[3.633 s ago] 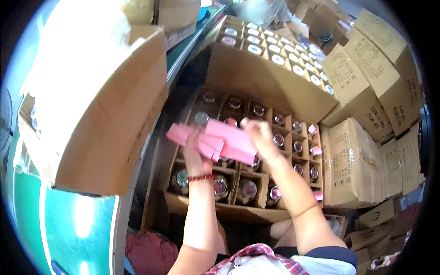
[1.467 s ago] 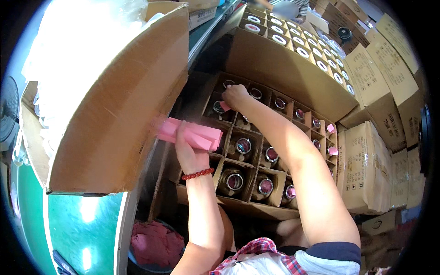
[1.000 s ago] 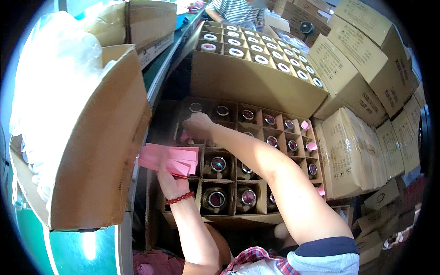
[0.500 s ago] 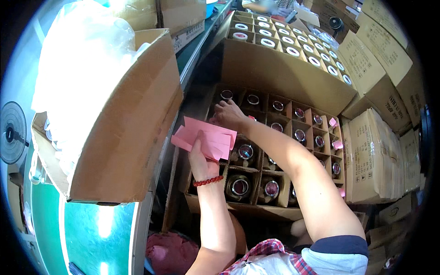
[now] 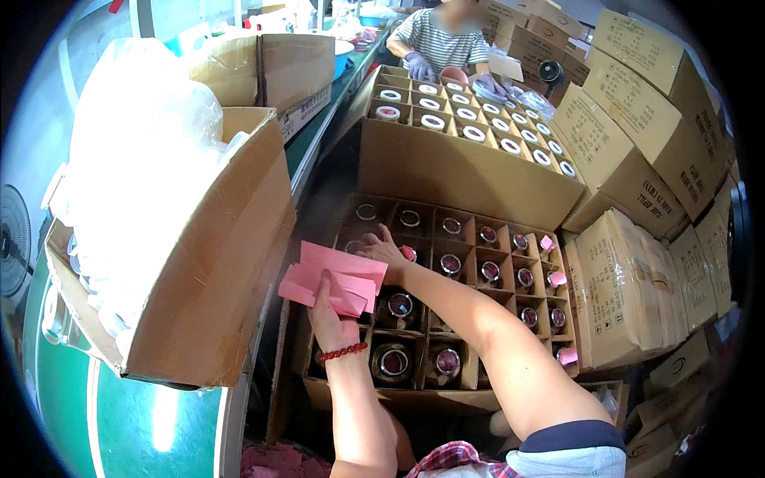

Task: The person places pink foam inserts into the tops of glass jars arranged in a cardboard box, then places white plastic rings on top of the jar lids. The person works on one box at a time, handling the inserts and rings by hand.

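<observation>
My left hand (image 5: 325, 320), with a red bead bracelet at the wrist, grips a fanned stack of pink paper sheets (image 5: 339, 279), the thumb on top. Beyond the papers, my right hand (image 5: 384, 253) reaches over the left columns of a divided cardboard box (image 5: 446, 396). Its fingers are apart, near the rim of a glass jar (image 5: 353, 248), and I see nothing in them. Round-mouthed glass jars, such as this one (image 5: 394, 362), stand in the box's compartments. Pink paper (image 5: 556, 279) pokes out of several cells along the right side, and a reddish-pink piece (image 5: 409, 253) shows beside my right hand.
Behind stands another divided box (image 5: 462, 171) with white-rimmed jars; a gloved co-worker (image 5: 438, 48) is beyond it. An open carton (image 5: 215, 279) with clear plastic bags rests on the green table (image 5: 131, 422) at left. Stacked cartons (image 5: 621, 295) line the right. A fan (image 5: 550, 72) stands behind.
The view has tilted up, bringing the co-worker into sight. My right hand's fingers have spread from a bunched pose over the jars. My left hand keeps hold of the pink papers.
</observation>
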A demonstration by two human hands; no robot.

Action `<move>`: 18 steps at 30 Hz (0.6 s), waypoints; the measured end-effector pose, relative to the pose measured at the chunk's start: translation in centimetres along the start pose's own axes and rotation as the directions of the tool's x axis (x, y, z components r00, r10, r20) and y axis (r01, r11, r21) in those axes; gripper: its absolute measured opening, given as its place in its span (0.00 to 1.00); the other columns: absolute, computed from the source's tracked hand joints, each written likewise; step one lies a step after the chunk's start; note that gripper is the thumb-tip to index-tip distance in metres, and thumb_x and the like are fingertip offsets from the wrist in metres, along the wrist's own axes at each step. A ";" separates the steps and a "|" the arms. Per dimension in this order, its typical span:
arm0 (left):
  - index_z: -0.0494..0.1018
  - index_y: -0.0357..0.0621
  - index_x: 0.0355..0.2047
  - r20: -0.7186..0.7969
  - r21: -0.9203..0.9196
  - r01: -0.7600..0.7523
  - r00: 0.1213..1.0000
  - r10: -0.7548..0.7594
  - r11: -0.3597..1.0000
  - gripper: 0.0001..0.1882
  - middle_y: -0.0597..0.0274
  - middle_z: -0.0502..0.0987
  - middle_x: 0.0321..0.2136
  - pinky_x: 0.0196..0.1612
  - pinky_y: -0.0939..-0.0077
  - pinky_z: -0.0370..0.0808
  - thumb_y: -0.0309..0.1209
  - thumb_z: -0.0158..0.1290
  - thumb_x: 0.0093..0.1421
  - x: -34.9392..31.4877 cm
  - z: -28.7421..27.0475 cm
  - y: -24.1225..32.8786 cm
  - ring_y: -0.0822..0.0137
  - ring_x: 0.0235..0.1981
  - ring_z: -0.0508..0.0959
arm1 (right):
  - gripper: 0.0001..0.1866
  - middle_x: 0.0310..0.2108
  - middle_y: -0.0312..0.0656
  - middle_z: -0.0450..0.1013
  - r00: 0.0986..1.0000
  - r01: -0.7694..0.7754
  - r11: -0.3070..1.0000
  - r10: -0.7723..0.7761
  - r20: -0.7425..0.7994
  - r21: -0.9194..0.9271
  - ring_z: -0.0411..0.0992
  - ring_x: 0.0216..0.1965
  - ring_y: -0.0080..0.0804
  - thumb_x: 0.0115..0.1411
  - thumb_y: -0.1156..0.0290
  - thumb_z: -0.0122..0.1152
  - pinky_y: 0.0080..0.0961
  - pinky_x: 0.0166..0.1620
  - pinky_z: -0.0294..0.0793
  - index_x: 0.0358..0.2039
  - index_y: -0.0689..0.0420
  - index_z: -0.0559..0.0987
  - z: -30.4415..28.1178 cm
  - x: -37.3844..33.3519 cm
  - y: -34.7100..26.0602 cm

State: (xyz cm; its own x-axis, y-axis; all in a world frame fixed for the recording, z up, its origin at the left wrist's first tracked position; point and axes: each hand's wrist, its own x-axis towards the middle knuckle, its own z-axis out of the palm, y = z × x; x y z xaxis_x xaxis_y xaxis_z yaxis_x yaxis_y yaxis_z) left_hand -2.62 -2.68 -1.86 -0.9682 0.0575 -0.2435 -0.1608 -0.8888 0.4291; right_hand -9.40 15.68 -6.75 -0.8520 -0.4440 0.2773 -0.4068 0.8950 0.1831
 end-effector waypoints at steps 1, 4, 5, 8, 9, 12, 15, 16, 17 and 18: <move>0.61 0.36 0.56 -0.030 -0.063 0.016 0.999 -0.018 0.998 0.27 0.57 0.69 0.51 0.54 0.68 0.69 0.23 0.56 0.57 -0.1 0.1 0.0 0.64 0.51 0.70 | 0.12 0.39 0.36 0.71 0.999 -0.042 0.999 0.042 -0.005 0.026 0.63 0.51 0.37 0.50 0.64 0.55 0.53 0.57 0.52 0.36 0.48 0.78 0.3 -0.3 0.0; 0.61 0.35 0.56 -0.085 -0.008 -0.018 0.996 0.017 1.000 0.27 0.57 0.69 0.51 0.54 0.68 0.70 0.22 0.56 0.57 -1.0 1.4 -0.1 0.64 0.51 0.71 | 0.22 0.51 0.39 0.69 0.938 -0.346 0.565 0.231 0.259 0.749 0.63 0.55 0.39 0.58 0.55 0.50 0.44 0.57 0.58 0.51 0.50 0.71 -2.1 -1.0 0.3; 0.60 0.35 0.57 -0.072 -0.010 -0.008 0.997 0.007 1.000 0.28 0.56 0.69 0.51 0.53 0.68 0.70 0.21 0.56 0.57 -0.9 1.7 -0.6 0.63 0.50 0.71 | 0.27 0.56 0.42 0.66 0.872 -0.402 -0.070 0.273 0.406 0.913 0.63 0.56 0.39 0.62 0.50 0.47 0.39 0.56 0.61 0.57 0.52 0.67 -2.5 -1.8 1.5; 0.61 0.34 0.56 -0.109 0.043 -0.036 0.993 0.040 0.998 0.27 0.55 0.69 0.51 0.53 0.68 0.70 0.21 0.55 0.57 -0.8 0.9 0.5 0.63 0.50 0.72 | 0.24 0.56 0.45 0.66 0.871 -0.111 -0.780 0.222 0.438 0.616 0.67 0.54 0.35 0.65 0.65 0.48 0.34 0.52 0.70 0.58 0.64 0.63 -9.4 -2.9 -3.2; 0.61 0.35 0.56 -0.110 0.048 0.011 0.994 -0.006 0.999 0.27 0.55 0.69 0.51 0.52 0.68 0.70 0.22 0.55 0.57 -0.9 1.3 0.7 0.63 0.50 0.72 | 0.23 0.55 0.44 0.67 0.846 -0.145 -0.680 0.292 0.447 0.719 0.68 0.53 0.33 0.64 0.68 0.49 0.32 0.52 0.71 0.57 0.64 0.64 -9.4 -3.7 -4.0; 0.63 0.35 0.55 -0.094 0.020 0.040 0.995 -0.038 0.999 0.25 0.55 0.70 0.50 0.50 0.68 0.71 0.22 0.54 0.56 -1.2 1.1 -0.5 0.63 0.49 0.72 | 0.14 0.43 0.38 0.75 0.782 -0.312 -0.274 0.470 0.410 0.910 0.73 0.43 0.26 0.60 0.79 0.51 0.25 0.46 0.74 0.46 0.61 0.77 -10.5 -4.3 -5.2; 0.66 0.36 0.50 -0.135 0.039 -0.040 0.990 0.045 0.998 0.21 0.57 0.72 0.45 0.48 0.69 0.71 0.22 0.55 0.56 -1.0 0.7 -1.2 0.64 0.45 0.73 | 0.11 0.35 0.35 0.77 0.693 -0.271 -0.164 0.651 0.310 0.949 0.73 0.34 0.19 0.62 0.72 0.54 0.18 0.35 0.74 0.43 0.61 0.79 -11.8 -4.7 -4.9; 0.67 0.38 0.51 -0.143 0.037 -0.025 0.989 0.030 0.999 0.21 0.58 0.73 0.46 0.50 0.69 0.71 0.22 0.55 0.57 -1.1 0.8 -0.7 0.64 0.47 0.74 | 0.12 0.36 0.37 0.76 0.714 -0.222 -0.143 0.650 0.261 0.965 0.73 0.33 0.20 0.62 0.71 0.54 0.18 0.32 0.74 0.45 0.62 0.77 -12.2 -4.7 -4.3; 0.67 0.38 0.50 -0.124 0.028 -0.026 0.992 0.029 0.999 0.20 0.57 0.74 0.46 0.50 0.69 0.71 0.23 0.54 0.57 -1.1 0.6 -0.3 0.64 0.47 0.74 | 0.12 0.37 0.37 0.76 0.712 -0.194 -0.203 0.644 0.280 0.960 0.74 0.33 0.20 0.63 0.73 0.53 0.18 0.34 0.75 0.45 0.62 0.77 -12.4 -4.9 -4.3; 0.67 0.38 0.50 -0.103 0.021 -0.025 0.994 0.027 0.999 0.19 0.57 0.74 0.45 0.50 0.69 0.71 0.23 0.54 0.57 -1.1 0.3 0.2 0.64 0.47 0.74 | 0.12 0.38 0.38 0.76 0.709 -0.167 -0.262 0.638 0.300 0.951 0.74 0.34 0.21 0.63 0.75 0.52 0.17 0.36 0.75 0.46 0.62 0.77 -12.6 -5.2 -4.5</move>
State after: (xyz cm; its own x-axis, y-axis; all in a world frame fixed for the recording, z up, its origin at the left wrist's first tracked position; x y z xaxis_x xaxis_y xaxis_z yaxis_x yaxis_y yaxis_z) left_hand -1.61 -2.82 -1.23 -0.9472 -0.0138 -0.3204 -0.1404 -0.8804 0.4529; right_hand 1.01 13.45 2.91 -0.9626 0.2691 0.0303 -0.0646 -0.1196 -0.9907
